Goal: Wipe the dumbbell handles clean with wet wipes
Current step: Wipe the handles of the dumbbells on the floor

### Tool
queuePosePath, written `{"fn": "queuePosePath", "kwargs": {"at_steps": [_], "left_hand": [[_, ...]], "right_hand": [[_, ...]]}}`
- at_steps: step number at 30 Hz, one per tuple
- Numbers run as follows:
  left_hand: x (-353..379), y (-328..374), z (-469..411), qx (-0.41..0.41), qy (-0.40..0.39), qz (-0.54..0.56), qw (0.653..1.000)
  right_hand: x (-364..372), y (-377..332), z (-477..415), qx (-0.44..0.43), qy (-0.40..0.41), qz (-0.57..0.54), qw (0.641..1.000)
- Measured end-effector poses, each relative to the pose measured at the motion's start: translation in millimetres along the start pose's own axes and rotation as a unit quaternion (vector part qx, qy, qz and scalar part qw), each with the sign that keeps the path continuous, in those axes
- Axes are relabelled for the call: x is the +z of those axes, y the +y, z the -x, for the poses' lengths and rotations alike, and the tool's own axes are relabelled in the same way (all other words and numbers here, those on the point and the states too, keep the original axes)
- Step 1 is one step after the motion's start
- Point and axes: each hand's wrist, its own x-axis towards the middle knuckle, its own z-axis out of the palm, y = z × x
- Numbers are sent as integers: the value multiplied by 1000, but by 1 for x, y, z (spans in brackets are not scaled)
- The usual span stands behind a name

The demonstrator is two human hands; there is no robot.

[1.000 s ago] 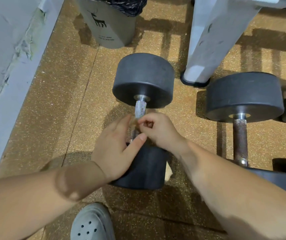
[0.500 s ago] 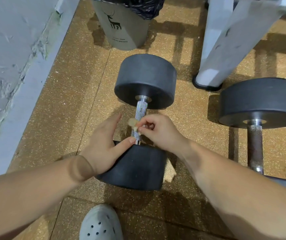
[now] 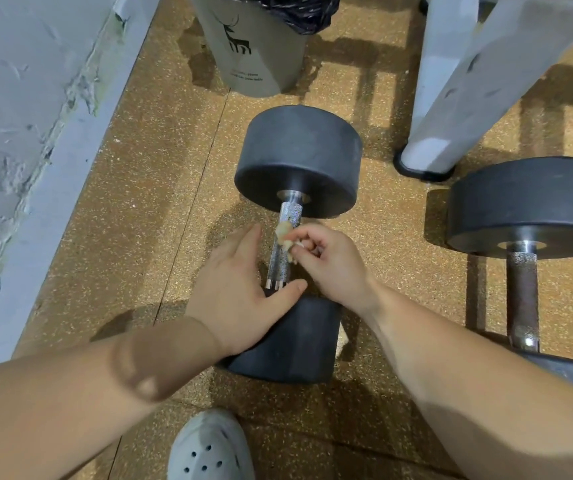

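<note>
A black dumbbell (image 3: 298,161) lies on the floor in the middle, its shiny knurled handle (image 3: 284,247) pointing toward me. My right hand (image 3: 330,261) pinches a small, soiled wet wipe (image 3: 285,237) against the right side of that handle. With straight fingers, my left hand (image 3: 240,292) rests on the near weight head (image 3: 295,341) beside the handle's left side, thumb across the handle's near end. A second dumbbell (image 3: 527,206) with a rusty brown handle (image 3: 523,296) lies to the right.
A grey bin (image 3: 253,50) with a black liner stands beyond the dumbbell. White rack legs (image 3: 451,98) rise at the upper right. A grey wall base (image 3: 46,188) runs along the left. My grey clog (image 3: 208,448) is at the bottom.
My right hand has slid the wipe up the handle, away from me. My left hand has drawn back a little, baring more of the handle. The view has shifted left.
</note>
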Motion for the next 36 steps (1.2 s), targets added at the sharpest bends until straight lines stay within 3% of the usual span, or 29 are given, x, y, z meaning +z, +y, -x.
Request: {"fn": "queuePosePath", "kwargs": {"at_steps": [3, 7, 12, 15, 22, 24, 27, 29, 31, 34, 36], "left_hand": [[-4, -9, -2, -5, -7, 18, 1000], [-12, -26, -3, -23, -28, 58, 998], [-24, -51, -5, -57, -27, 119, 991], [-32, -47, -6, -117, 8, 194, 974], [-29, -42, -3, -99, -1, 54, 994], [-31, -51, -5, -107, -5, 60, 992], [-34, -58, -5, -105, -8, 75, 992], [-37, -67, -7, -112, -8, 91, 989], [-39, -77, -9, -121, -8, 118, 986], [-40, -89, -8, -131, -16, 147, 980], [-41, -96, -10, -143, -21, 169, 975]], "right_hand": [[3, -6, -19, -11, 23, 2, 1000], [5, -4, -32, 52, 81, -65, 993], [27, -3, -6, 89, -38, -97, 991], [34, -11, -12, 83, -59, -114, 988], [49, -15, -48, 67, 119, -80, 987], [49, -15, -44, 72, 72, -84, 991], [48, -11, -29, 62, -66, -35, 995], [51, -9, -27, 49, -88, 10, 995], [60, -11, -37, 57, -46, -9, 997], [73, -23, -55, 89, 84, -86, 989], [78, -33, -57, 99, 119, -92, 984]]}}
